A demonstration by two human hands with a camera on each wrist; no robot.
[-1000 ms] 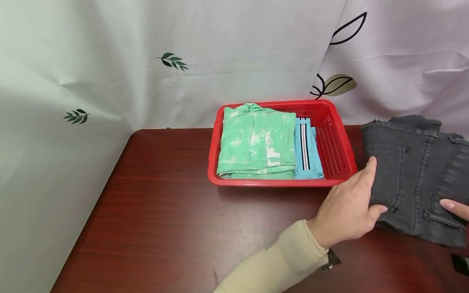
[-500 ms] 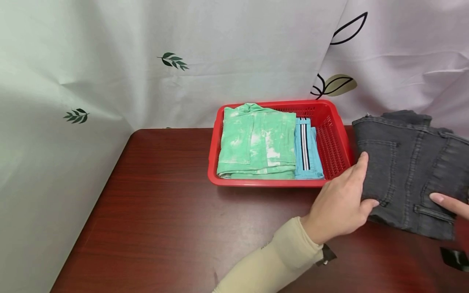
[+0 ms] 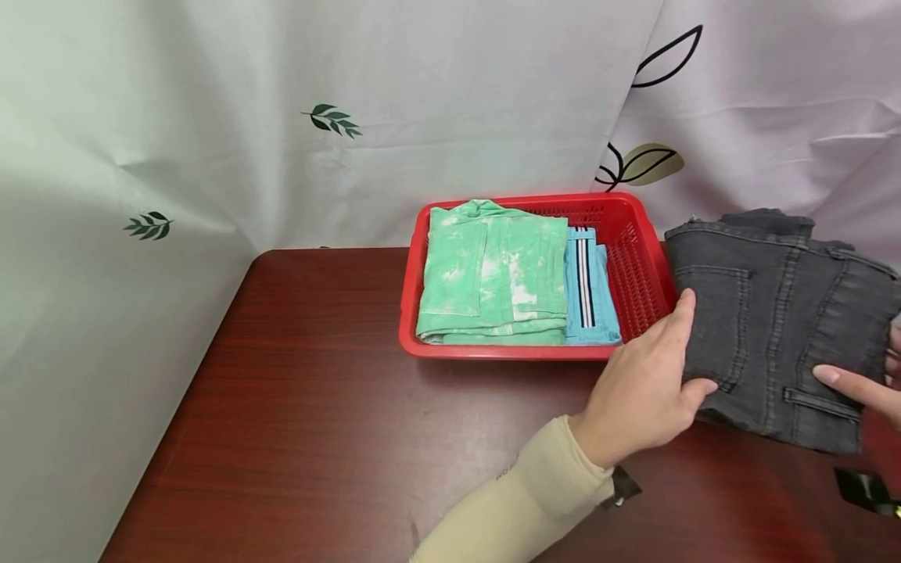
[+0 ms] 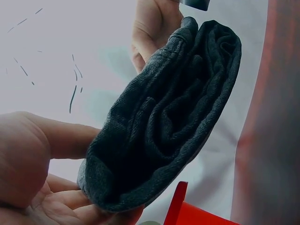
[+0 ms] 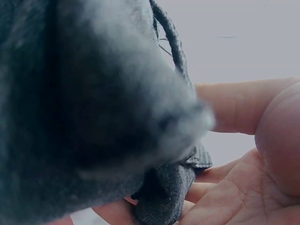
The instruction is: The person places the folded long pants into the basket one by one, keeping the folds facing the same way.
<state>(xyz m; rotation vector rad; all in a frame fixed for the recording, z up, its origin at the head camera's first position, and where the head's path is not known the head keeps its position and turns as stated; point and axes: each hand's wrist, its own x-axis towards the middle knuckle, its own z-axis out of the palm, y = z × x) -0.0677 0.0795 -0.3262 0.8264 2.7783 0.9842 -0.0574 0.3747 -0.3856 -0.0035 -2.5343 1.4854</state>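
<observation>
Between both hands hangs a folded pair of dark grey jeans [image 3: 767,328], right of the red basket in the head view. My left hand [image 3: 637,391] grips its left edge, the thumb on top and the other fingers underneath. At the right edge my right hand [image 3: 862,389] pinches the cloth, its thumb lying on the upper face; much of that hand is out of frame. The left wrist view looks at the end of the fold, where rolled layers of the jeans [image 4: 159,126] show. Up close in the right wrist view, fingers [image 5: 225,197] support the cloth from below.
A red plastic basket [image 3: 521,352] stands on the brown wooden table [image 3: 317,438] against a white leaf-print curtain [image 3: 450,102]. Inside it lie a folded green-and-white garment [image 3: 457,266] and a folded light blue one [image 3: 601,305] with a dark-and-white stripe. The basket's right side shows bare mesh.
Both hands have carried the jeans leftward and slightly up, closer to the basket's right side. The basket and the clothes inside have stayed put.
</observation>
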